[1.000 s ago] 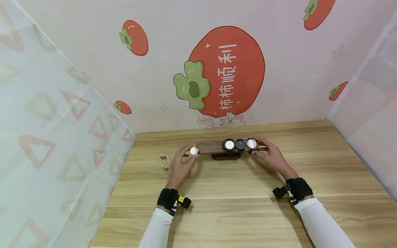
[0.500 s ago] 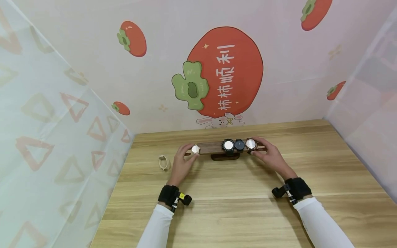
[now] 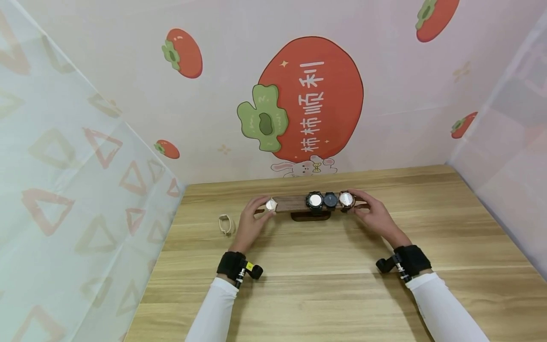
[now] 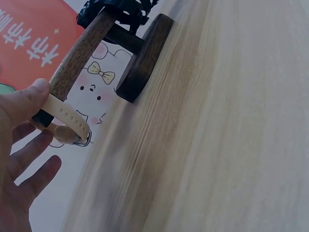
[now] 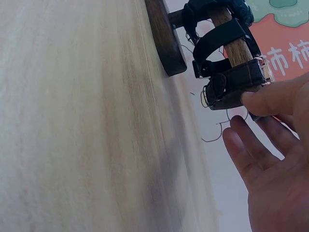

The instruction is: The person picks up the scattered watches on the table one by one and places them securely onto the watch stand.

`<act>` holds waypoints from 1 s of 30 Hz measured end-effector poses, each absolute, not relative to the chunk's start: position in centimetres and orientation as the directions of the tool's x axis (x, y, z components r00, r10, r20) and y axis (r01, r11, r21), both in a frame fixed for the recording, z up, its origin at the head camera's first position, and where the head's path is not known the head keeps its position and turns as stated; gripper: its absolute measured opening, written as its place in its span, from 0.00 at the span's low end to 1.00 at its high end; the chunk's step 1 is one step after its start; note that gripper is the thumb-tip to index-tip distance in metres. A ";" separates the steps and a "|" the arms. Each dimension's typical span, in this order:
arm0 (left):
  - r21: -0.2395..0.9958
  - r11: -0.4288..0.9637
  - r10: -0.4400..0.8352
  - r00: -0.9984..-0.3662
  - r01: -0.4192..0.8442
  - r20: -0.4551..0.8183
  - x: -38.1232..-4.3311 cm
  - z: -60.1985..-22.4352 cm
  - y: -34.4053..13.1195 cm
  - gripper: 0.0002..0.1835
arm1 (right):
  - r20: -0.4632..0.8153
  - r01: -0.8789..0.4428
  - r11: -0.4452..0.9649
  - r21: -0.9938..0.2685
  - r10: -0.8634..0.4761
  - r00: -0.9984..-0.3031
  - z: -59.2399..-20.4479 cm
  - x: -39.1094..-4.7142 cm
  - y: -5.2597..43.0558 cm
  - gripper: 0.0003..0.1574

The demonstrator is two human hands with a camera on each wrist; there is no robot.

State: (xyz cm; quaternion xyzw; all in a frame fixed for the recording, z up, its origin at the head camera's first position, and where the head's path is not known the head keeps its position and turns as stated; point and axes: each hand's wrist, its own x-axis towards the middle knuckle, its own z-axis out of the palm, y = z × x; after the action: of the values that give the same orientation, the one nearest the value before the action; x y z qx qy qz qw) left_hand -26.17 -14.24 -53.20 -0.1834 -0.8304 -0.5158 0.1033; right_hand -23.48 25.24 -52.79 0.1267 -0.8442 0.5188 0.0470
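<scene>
A wooden watch stand with a horizontal bar (image 3: 292, 204) rises from a dark oval base (image 3: 310, 216). My left hand (image 3: 249, 229) pinches a cream-strapped watch (image 3: 271, 204) at the bar's left end. In the left wrist view its buckled strap (image 4: 67, 116) loops around the bar tip, with my thumb on top. At the opposite end, my right hand (image 3: 378, 221) holds a pale-dialled watch (image 3: 346, 199); the right wrist view shows my thumb against its dark strap (image 5: 236, 84). A black watch with a white dial (image 3: 315, 200) and an all-dark watch (image 3: 330, 200) sit beside it on the bar.
Left of my left hand, another cream-strapped watch (image 3: 226, 224) lies on the wooden table (image 3: 316, 294). A printed wall (image 3: 222, 109) stands close behind the stand, and pale side panels (image 3: 98, 190) flank the table.
My left hand has moved slightly right, sliding the cream-strapped watch further onto the bar's left end. My right hand stays at the right-end watch.
</scene>
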 end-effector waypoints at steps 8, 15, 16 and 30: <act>0.805 0.402 0.210 -0.899 0.437 0.384 -26.5 -53.3 -14.4 0.30 | 0.207 -0.257 0.456 -0.852 -0.157 -0.966 -52.4 -23.3 25.3 0.36; 0.795 0.407 0.240 -0.893 0.449 0.382 -26.5 -52.9 -14.2 0.30 | 0.204 -0.255 0.469 -0.846 -0.158 -0.966 -52.3 -23.3 25.4 0.37; 0.795 0.406 0.246 -0.892 0.450 0.380 -26.5 -52.8 -14.2 0.30 | 0.206 -0.257 0.469 -0.845 -0.158 -0.966 -52.4 -23.3 25.4 0.37; 0.795 0.411 0.294 -0.890 0.447 0.348 -27.1 -52.6 -14.0 0.29 | 0.205 -0.261 0.485 -0.835 -0.166 -0.965 -52.7 -23.6 25.6 0.37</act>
State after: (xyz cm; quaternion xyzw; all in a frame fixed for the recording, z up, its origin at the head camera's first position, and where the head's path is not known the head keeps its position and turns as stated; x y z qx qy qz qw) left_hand -27.14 -13.99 -52.56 -0.2214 -0.8364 -0.4956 0.0771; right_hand -23.58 25.62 -52.66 0.1240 -0.8604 0.4920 0.0483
